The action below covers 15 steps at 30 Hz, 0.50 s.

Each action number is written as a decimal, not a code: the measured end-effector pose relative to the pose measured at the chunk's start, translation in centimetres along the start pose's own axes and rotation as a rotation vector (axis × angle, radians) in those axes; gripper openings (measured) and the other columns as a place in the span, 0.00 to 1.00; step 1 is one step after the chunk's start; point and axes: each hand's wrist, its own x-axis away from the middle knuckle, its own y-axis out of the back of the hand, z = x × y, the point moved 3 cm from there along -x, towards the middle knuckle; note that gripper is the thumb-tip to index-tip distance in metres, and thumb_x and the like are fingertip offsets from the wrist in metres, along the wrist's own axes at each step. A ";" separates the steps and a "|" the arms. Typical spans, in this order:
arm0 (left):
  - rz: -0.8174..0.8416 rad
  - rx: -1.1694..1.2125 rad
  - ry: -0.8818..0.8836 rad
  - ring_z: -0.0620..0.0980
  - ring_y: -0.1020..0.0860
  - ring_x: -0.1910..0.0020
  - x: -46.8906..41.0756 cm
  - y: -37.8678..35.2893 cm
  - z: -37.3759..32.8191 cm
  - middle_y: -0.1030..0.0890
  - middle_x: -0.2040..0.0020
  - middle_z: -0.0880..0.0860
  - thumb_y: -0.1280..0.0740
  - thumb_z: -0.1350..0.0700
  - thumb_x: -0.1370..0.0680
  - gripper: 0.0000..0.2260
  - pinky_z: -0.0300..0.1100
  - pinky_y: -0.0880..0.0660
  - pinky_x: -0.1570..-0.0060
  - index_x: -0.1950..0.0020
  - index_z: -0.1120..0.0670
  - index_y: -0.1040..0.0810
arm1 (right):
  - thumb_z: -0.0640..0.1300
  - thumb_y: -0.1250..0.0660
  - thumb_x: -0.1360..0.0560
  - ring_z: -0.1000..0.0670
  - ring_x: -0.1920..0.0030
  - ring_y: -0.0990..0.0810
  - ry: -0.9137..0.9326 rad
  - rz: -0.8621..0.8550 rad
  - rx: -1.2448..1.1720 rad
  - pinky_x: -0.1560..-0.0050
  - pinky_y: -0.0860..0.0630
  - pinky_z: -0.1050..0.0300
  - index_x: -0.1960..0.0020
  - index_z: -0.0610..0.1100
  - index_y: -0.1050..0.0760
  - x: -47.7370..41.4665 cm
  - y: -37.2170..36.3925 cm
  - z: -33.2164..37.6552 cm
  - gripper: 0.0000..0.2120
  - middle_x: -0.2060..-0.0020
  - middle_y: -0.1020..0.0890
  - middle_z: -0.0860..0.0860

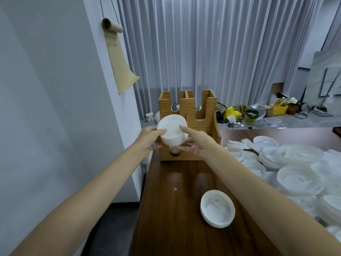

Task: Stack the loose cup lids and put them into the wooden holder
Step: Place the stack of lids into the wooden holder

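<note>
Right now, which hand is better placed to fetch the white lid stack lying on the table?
Likely right hand: the white plastic lid stack lies beside its forearm, across from the left hand.

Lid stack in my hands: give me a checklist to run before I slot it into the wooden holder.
1. Grip: left hand and right hand both hold the lid stack by its sides: ok.
2. Lids nested evenly: ok.
3. Stack inside the wooden holder: not ok, it is in front of the holder's left half.
4. Space inside that half free: cannot tell, the stack hides it.
5. Holder upright on the table: ok.
</note>
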 end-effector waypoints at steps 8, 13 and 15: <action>0.094 0.117 -0.008 0.53 0.22 0.49 -1.7 -0.1 -3.0 0.24 0.43 0.56 0.32 0.54 0.23 0.17 0.43 0.20 0.64 0.36 0.55 0.29 | 0.45 0.28 0.27 0.40 0.45 0.21 0.083 0.081 0.083 0.51 0.19 0.49 0.44 0.42 0.31 -1.7 -2.1 2.0 0.17 0.47 0.23 0.41; 0.160 0.023 0.005 0.55 0.23 0.48 -3.4 0.1 -4.1 0.23 0.44 0.57 0.31 0.56 0.24 0.13 0.43 0.23 0.61 0.42 0.56 0.25 | 0.48 0.29 0.26 0.45 0.49 0.22 0.120 -0.020 0.277 0.54 0.20 0.52 0.36 0.41 0.30 -3.4 -2.4 3.0 0.22 0.49 0.23 0.44; 0.179 -0.021 -0.012 0.56 0.23 0.46 -4.1 0.1 -3.9 0.23 0.43 0.57 0.31 0.54 0.25 0.14 0.44 0.23 0.58 0.41 0.55 0.25 | 0.43 0.30 0.25 0.45 0.50 0.23 0.104 -0.047 0.254 0.56 0.19 0.53 0.35 0.40 0.31 -4.1 -2.7 2.9 0.21 0.54 0.25 0.46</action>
